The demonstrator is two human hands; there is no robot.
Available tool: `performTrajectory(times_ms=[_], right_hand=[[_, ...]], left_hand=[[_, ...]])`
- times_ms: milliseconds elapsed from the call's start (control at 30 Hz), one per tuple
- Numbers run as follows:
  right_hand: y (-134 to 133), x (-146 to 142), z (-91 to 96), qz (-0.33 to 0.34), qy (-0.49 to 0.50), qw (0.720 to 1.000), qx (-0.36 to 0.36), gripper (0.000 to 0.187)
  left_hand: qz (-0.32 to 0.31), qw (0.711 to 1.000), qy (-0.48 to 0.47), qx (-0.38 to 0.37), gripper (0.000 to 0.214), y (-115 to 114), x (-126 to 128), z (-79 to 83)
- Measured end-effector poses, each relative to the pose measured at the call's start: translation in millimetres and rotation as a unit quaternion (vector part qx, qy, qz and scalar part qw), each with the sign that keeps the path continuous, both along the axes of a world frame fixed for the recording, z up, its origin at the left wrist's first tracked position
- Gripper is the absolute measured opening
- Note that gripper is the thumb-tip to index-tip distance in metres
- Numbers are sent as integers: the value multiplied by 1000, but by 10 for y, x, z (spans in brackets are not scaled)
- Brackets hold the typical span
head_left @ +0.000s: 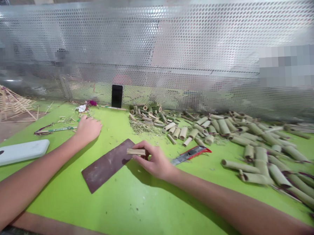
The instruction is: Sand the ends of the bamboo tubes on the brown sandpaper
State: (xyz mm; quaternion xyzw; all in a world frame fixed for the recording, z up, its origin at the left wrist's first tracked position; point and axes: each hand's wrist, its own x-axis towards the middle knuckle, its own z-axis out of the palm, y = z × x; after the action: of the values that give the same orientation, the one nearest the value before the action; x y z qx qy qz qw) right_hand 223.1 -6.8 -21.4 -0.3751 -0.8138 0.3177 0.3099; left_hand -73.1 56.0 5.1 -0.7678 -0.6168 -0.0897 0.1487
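My right hand (pixel 155 159) pinches a short split piece of bamboo (pixel 136 152) between thumb and fingers. The piece is just over the right end of a dark brown sheet of sandpaper (pixel 107 167), which lies flat on the green table. My left hand (pixel 89 128) is farther back and to the left, its fingers curled in; whatever they hold, if anything, is hidden. Beside it lies a green and white strip (pixel 57 129) with a dark cord. A red utility knife (pixel 192 153) lies to the right of my right hand, blade end towards the wrist.
Cut bamboo tubes (pixel 223 126) and shavings are heaped along the back and right. A black phone (pixel 117 96) leans on the perforated metal panel (pixel 207 34). At left are a white power bank-like slab (pixel 22 152) and a stick frame (pixel 11 100).
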Motion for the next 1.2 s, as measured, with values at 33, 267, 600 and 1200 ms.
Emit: performTrajectory(times_ms=[33,267,600,1200], right_hand=[[-1,-4,0,0,-1,1000,2,23],[-4,-31,-1,-15,-9,1000,18,21],[5,-20,-28,-7,-3,1000,19,15],[10,-33,33,31,-45,998,3,7]], left_hand=[[-19,1000,1,-1,36,-39,58,7],[-215,974,-52,-52,34,-495,567,-22],[-308,925,-216,-61,16,-597,680,-105],[-383,922,0,66,32,-632,712,-174]])
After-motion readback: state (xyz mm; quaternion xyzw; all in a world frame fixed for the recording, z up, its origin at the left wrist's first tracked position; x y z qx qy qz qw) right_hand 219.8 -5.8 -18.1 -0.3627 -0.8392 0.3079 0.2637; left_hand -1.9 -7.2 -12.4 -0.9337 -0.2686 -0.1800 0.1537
